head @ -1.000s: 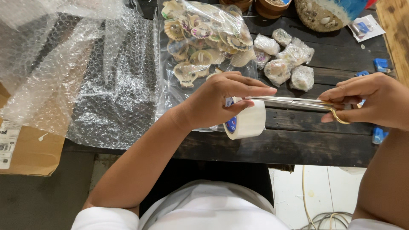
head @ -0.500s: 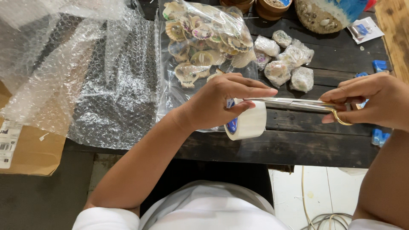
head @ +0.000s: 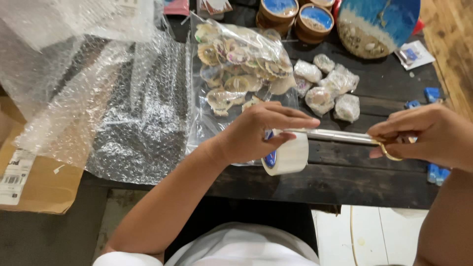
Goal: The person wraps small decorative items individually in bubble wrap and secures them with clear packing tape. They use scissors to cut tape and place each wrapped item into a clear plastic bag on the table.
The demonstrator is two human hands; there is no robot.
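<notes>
My left hand (head: 256,135) is closed on the roll of tape (head: 288,156), thumb under, fingers curled over the top, and I have it hanging just off the near edge of the table (head: 354,184), a little right of that edge's middle. From the roll a pulled strip of tape (head: 335,136) runs straight out to my right, level and taut, its long axis parallel to the near edge. My right hand (head: 428,135) pinches the far end of the strip, fingers together on it; a thin gold-coloured ring or loop (head: 389,153) shows at those fingers, and I cannot tell whether it is jewellery or a tool handle. So the strip lies between the two hands, roll end left, free end right, each hand on its own end. Behind the left hand, toward the table's middle, lies a clear bag of shells (head: 241,74). Right of that sit several small wrapped bundles (head: 327,86). Bubble wrap (head: 113,113) covers the table's left end and spills over a cardboard box (head: 29,182) at the near left corner. Round painted pieces (head: 298,17) stand along the far edge.
</notes>
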